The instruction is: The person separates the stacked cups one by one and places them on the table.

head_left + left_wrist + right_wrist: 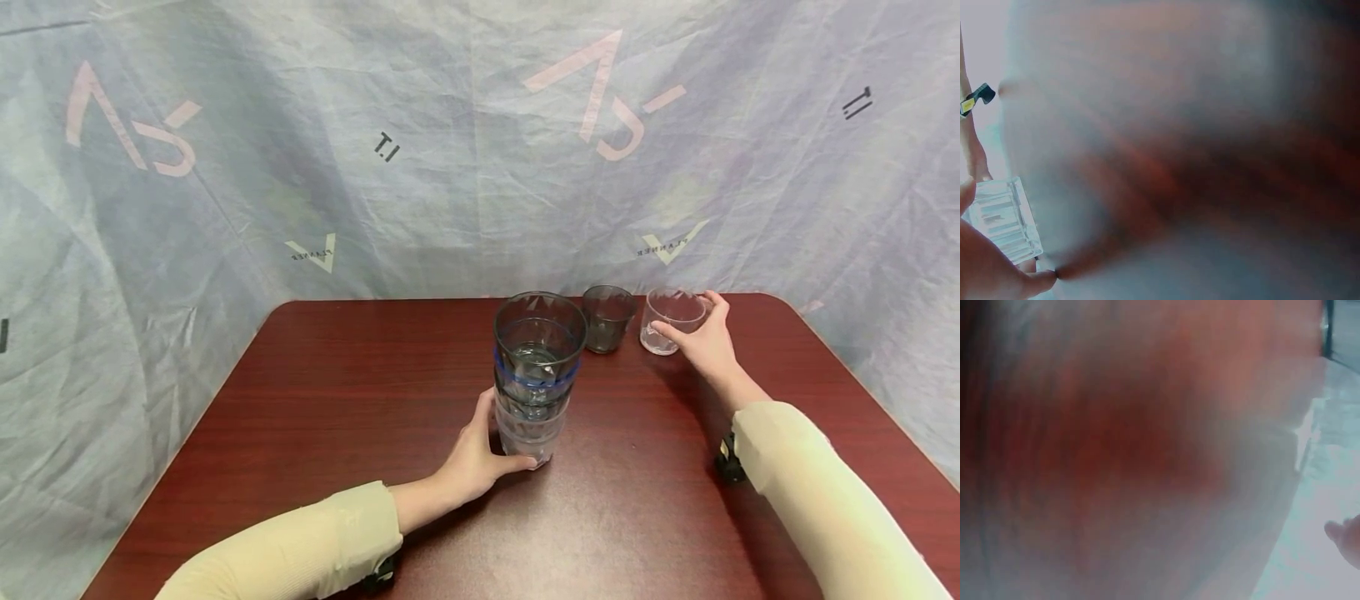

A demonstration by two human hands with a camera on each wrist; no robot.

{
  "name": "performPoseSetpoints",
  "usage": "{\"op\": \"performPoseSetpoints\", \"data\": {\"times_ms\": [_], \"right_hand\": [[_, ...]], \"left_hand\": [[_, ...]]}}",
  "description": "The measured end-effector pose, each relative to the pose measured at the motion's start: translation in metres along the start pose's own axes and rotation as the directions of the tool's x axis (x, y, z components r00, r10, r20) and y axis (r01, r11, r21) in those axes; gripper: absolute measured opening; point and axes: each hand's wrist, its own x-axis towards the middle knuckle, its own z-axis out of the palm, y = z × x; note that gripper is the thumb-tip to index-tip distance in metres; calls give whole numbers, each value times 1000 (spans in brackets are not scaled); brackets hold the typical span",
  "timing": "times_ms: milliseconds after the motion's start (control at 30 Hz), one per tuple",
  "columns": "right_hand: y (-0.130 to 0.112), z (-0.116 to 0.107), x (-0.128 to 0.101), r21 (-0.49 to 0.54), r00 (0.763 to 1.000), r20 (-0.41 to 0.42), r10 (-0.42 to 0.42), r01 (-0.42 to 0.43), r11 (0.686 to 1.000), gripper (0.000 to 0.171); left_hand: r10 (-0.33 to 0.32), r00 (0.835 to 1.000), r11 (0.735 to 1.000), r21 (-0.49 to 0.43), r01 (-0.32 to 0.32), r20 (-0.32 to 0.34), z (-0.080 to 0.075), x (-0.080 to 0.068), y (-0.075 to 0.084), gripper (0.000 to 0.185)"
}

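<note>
A tall upright stack of nested glasses (pixel 534 392) stands near the middle of the table, dark-tinted and blue-banded at the top, clear at the bottom. My left hand (pixel 471 460) grips its lowest glass, thumb across the near side and fingers partly hidden behind. In the left wrist view, the ribbed clear glass (pixel 1005 219) shows beside that hand (pixel 988 265). At the back right, my right hand (pixel 708 343) holds a short clear tumbler (pixel 662 340) by its side, thumb in front and fingers at the far rim. The right wrist view is mostly blurred; a thumb tip (pixel 1344 540) shows there.
A dark-tinted glass (pixel 606 323) stands between the stack and the clear tumbler, close to the far table edge. The reddish-brown wooden table (pixel 360 392) has rounded far corners. Behind it hangs a printed grey cloth (pixel 435 200). Each wrist carries a small black device (pixel 729 460).
</note>
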Motion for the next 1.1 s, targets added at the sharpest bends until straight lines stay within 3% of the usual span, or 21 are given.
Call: {"op": "performPoseSetpoints", "data": {"times_ms": [133,300,400,500,633,733,933,1033,1100], "right_hand": [[-14,-7,-2,47,997,-68,-24,28,998,95],[-40,-15,-8,210,990,-90,-108,125,970,85],[-61,-18,-18,322,983,-70,-167,181,929,77],[-81,-18,-30,461,966,-41,-255,245,853,71],[-104,-12,-47,604,913,21,-408,313,733,69],[-118,-6,-60,648,861,84,-502,335,684,72],[-140,8,-78,702,753,179,-633,353,619,75],[-149,15,-84,717,700,212,-682,362,595,77],[-154,20,-87,718,677,237,-697,361,595,79]], "left_hand": [[1,1000,1000,-4,-1,-2,0,0,0,98],[-5,1000,1000,-1,5,1,0,0,1,97],[-11,1000,1000,3,11,6,0,-1,1,97],[-14,1000,1000,1,14,9,0,-1,1,97],[-10,1000,1000,-7,10,11,0,-1,1,96],[-7,1000,1000,-6,7,8,0,-1,1,96],[0,1000,1000,-6,0,5,1,0,0,96],[5,1000,1000,-5,-5,5,1,0,0,96],[10,1000,1000,-2,-10,3,1,0,0,96]]}}
